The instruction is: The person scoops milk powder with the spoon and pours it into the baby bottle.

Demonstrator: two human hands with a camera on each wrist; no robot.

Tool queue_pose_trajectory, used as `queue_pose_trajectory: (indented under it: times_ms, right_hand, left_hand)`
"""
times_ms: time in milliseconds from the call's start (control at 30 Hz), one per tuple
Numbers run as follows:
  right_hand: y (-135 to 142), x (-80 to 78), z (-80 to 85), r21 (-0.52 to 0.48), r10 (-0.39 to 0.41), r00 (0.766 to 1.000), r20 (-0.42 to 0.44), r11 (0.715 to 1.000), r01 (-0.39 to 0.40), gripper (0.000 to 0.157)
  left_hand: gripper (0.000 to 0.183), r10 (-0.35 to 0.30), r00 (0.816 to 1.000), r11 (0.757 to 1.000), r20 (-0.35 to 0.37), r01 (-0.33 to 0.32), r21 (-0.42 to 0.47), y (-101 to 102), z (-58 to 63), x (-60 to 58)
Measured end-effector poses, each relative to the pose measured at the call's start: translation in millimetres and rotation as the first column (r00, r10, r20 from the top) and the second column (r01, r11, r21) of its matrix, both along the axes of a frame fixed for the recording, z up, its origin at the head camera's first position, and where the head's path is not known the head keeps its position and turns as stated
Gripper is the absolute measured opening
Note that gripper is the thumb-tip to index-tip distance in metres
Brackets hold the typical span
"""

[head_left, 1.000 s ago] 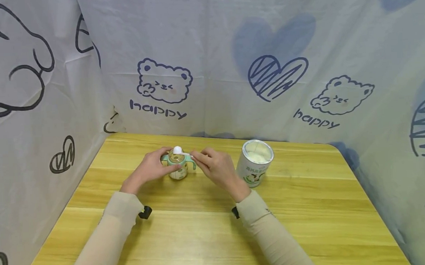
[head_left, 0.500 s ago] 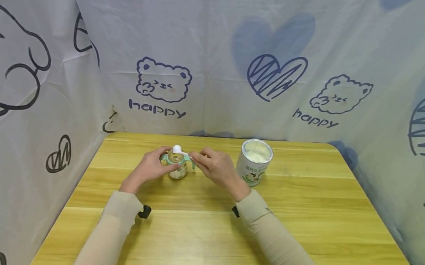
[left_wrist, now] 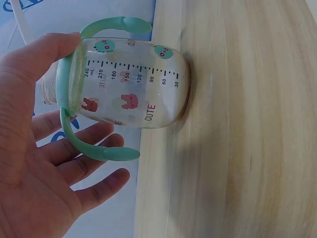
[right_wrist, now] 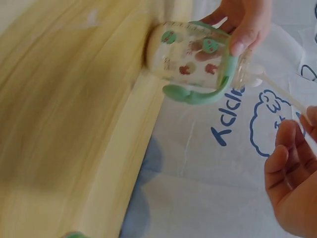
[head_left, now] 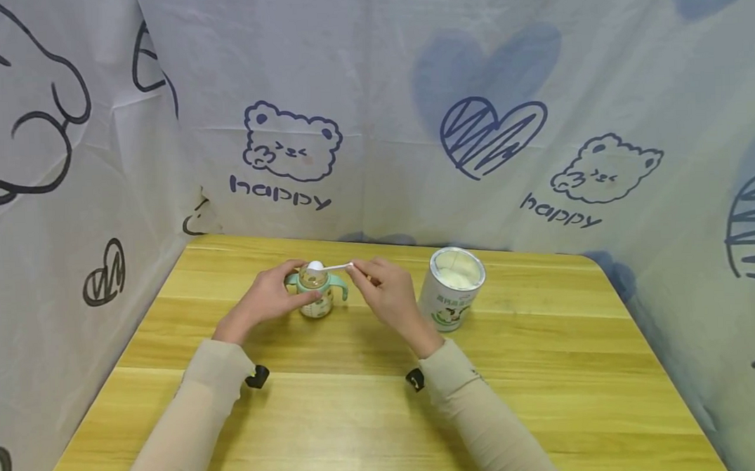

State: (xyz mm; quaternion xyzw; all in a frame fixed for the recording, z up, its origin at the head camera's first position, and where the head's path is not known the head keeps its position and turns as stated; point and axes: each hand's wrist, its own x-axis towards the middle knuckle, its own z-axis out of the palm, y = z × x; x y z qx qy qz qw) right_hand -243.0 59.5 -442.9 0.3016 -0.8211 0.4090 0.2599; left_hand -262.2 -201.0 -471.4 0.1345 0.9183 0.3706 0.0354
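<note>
A clear baby bottle (head_left: pixel 317 308) with a mint-green collar and two curved handles stands upright on the table, its mouth uncapped. My left hand (head_left: pixel 267 294) steadies it at the collar, thumb on the near side (left_wrist: pixel 37 57) and fingers around the far side. Printed mL marks and small cartoon figures show on the bottle in the left wrist view. Between thumb and fingers, my right hand (head_left: pixel 389 295) pinches the end of a white scoop's handle (head_left: pixel 337 267). The scoop's bowl (right_wrist: pixel 252 75) is at the bottle's mouth; its contents cannot be made out there.
Right of the right hand stands an open white milk powder can (head_left: pixel 442 299), pale powder visible inside. The wooden table (head_left: pixel 548 368) meets a printed cloth (head_left: pixel 386 144) at its back and sides.
My right hand has shifted slightly right, showing more of the scoop's handle. The scoop's bowl has dropped a little at the bottle's mouth. Left hand and bottle stay in place.
</note>
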Motion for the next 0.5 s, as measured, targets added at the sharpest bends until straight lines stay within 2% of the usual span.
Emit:
queue_pose_trajectory:
  times_ms: [100,267,367,500]
  right_hand:
    - [-1.1,-0.1,0.8,-0.129,-0.014,0.989,0.149,0.991,0.034,0.019]
    - [-1.3,1.2,2.7,-0.289,0.001,0.93,0.367,0.951,0.113,0.022]
    - [-1.3,2.2,4.5,-0.327,0.006,0.905,0.426,0.934,0.148,0.023]
    - [-0.6,3.2,6.7,-0.336,0.002,0.887,0.461,0.926,0.173,0.027]
  left_hand:
    - [0.083,0.003,1.0,1.0,0.003,-0.003,0.002,0.0,0.2,-0.4]
    - [0.08,0.001,1.0,1.0,0.004,-0.001,0.014,0.0,-0.7,-0.5]
    - [0.08,0.001,1.0,1.0,0.003,-0.001,0.015,0.2,-1.0,-0.2]
    - [0.08,0.005,1.0,1.0,-0.001,-0.005,0.006,0.6,-1.0,-0.1]
